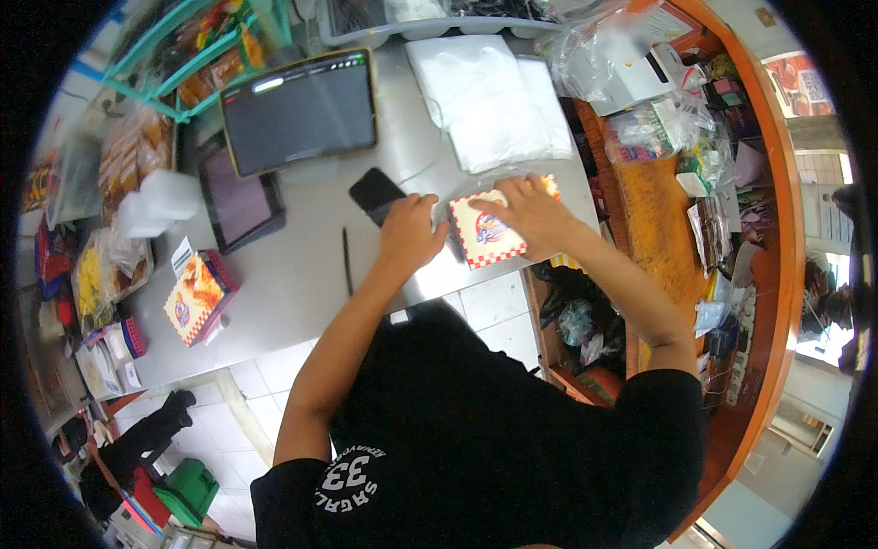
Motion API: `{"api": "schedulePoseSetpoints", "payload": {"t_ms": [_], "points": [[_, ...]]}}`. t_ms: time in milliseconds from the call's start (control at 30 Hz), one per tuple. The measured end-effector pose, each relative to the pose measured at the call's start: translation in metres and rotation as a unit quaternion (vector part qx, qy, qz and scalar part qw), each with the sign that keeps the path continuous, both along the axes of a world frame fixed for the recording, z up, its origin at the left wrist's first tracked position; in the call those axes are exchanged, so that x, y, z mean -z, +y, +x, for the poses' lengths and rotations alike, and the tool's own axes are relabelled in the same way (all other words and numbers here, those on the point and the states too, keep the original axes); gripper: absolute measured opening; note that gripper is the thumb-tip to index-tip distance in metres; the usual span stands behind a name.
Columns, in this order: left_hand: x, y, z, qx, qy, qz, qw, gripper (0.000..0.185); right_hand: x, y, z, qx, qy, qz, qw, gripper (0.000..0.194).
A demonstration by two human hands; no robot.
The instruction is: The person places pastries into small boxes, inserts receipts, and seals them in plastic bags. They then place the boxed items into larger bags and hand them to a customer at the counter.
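A cardboard food box with a red checked border (481, 238) lies near the right end of the steel table (309, 274). My right hand (525, 213) rests on its top with the fingers spread. To its left, my left hand (413, 230) is loosely curled beside a black smartphone (374, 194); whether it holds anything cannot be told. A thin black stick-like item (347, 261) lies left of my left forearm. White plastic bags (487, 103) are stacked beyond the box.
A tablet in a yellowish frame (302, 113) stands at the back left, with a second tablet (240, 195) beside it. Another printed box (195, 302) sits at the left. A teal rack (161, 89) stands behind. A wooden shelf (648, 233) with packets adjoins on the right. A person's dark-clad legs (137, 439) show lower left.
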State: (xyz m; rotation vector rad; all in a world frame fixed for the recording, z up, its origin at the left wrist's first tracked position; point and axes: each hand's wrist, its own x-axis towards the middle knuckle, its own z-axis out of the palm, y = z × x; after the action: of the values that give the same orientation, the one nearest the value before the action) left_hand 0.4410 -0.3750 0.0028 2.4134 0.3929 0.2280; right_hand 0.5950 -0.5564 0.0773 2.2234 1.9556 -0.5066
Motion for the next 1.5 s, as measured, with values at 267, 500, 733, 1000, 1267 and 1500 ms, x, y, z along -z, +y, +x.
{"api": "schedulePoseSetpoints", "payload": {"t_ms": [267, 500, 733, 1000, 1267, 1500], "points": [[0.031, -0.016, 0.048, 0.030, 0.215, 0.076, 0.973, 0.030, 0.055, -0.072, 0.048, 0.172, 0.074, 0.241, 0.952, 0.069], [0.051, -0.018, 0.052, -0.085, 0.101, -0.080, 0.988, 0.026, 0.138, -0.086, 0.075, 0.442, 0.199, 0.237, 0.842, 0.028], [0.061, -0.032, 0.047, -0.140, -0.160, -0.018, 0.977, 0.023, 0.127, -0.078, -0.001, 0.588, 0.123, 0.416, 0.682, 0.019], [0.070, -0.030, 0.027, -0.153, -0.182, -0.109, 0.965, 0.030, 0.132, -0.058, -0.025, 0.629, 0.111, 0.552, 0.536, 0.022], [0.003, -0.057, 0.025, -0.104, -0.255, 0.037, 0.961, 0.024, 0.117, -0.077, -0.014, 0.561, 0.186, 0.540, 0.599, 0.025], [-0.056, -0.174, 0.067, 0.174, -0.314, 0.013, 0.933, 0.026, 0.131, -0.300, -0.027, 0.670, 0.074, 0.557, 0.486, 0.022]]}}
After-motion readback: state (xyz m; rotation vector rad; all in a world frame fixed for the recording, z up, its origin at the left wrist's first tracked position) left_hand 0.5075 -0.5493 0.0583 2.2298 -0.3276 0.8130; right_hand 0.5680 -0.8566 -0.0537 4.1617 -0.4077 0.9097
